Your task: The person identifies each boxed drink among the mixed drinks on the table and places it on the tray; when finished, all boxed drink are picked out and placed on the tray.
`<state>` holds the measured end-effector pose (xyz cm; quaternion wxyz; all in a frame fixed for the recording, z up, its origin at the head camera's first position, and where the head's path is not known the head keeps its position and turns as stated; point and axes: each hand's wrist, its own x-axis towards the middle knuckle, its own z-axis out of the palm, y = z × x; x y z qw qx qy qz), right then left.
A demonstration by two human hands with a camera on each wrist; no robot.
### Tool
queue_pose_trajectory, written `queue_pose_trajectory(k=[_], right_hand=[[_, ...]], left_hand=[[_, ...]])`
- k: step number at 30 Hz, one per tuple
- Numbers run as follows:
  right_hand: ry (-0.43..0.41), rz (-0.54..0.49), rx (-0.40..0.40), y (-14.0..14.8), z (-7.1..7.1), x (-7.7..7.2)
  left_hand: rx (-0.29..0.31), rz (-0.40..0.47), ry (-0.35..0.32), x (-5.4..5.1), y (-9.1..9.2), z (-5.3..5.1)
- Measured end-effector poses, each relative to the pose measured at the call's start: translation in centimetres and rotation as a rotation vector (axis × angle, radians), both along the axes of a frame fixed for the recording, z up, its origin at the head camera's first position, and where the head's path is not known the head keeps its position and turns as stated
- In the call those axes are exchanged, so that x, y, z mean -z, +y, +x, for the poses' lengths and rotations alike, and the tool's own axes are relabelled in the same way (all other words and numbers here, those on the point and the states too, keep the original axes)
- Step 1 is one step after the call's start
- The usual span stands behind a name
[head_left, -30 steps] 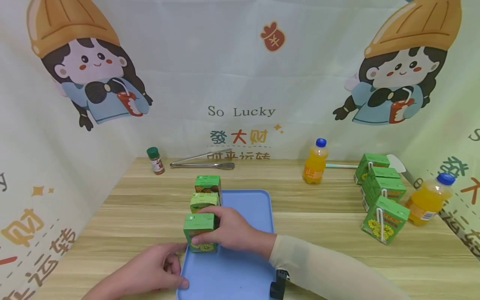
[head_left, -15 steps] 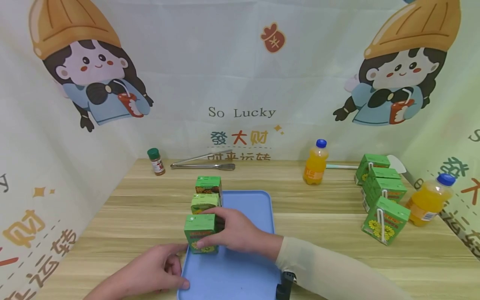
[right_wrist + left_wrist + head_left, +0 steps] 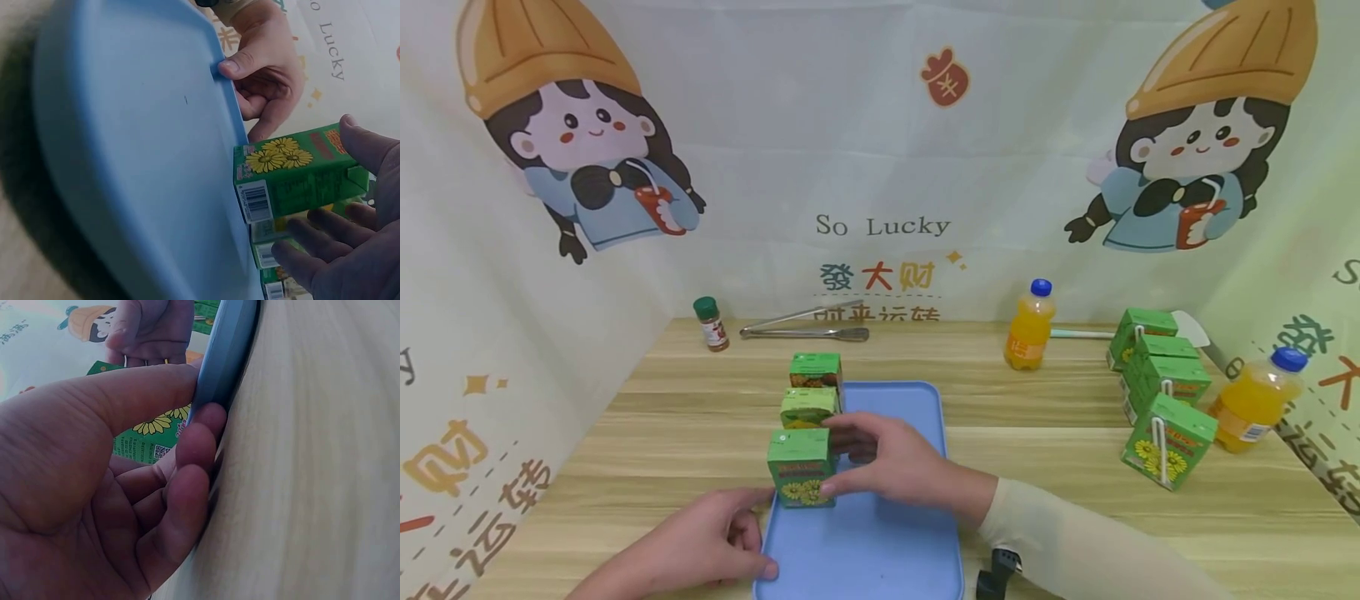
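Three green drink cartons stand in a row along the left side of a blue tray (image 3: 895, 533). The nearest carton (image 3: 801, 471) is upright. Beside it, my right hand (image 3: 898, 467) has loosely spread fingers, its thumb close to the carton's front right edge; in the right wrist view the fingers of this hand (image 3: 350, 237) are apart from the carton (image 3: 294, 175). My left hand (image 3: 696, 537) holds the tray's left edge, thumb over the rim and other fingers bent beside it, as the left wrist view shows of the hand (image 3: 106, 469) and tray rim (image 3: 228, 356).
More green cartons (image 3: 1168, 442) stand at the right, beside an orange drink bottle (image 3: 1258, 404). Another bottle (image 3: 1028, 329) is at the back, near a spatula handle (image 3: 1082, 333). Tongs (image 3: 805, 334) and a green-capped spice jar (image 3: 712, 327) lie and stand at the back left.
My right hand has let go of the nearest carton and shifted slightly right, its fingers loosening. The left hand and the cartons have stayed in place.
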<state>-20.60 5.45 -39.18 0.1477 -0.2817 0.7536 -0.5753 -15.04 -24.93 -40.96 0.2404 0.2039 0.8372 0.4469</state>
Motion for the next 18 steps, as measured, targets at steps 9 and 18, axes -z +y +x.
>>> queue_pose_trajectory(k=[9, 18], right_hand=[[0.014, -0.004, 0.010, 2.7, 0.2, -0.2], [0.023, -0.008, 0.050, 5.0, 0.3, -0.4]], left_hand=[[-0.001, 0.008, 0.008, 0.0, 0.1, 0.0], [-0.004, 0.015, -0.004, 0.1, 0.1, 0.1]])
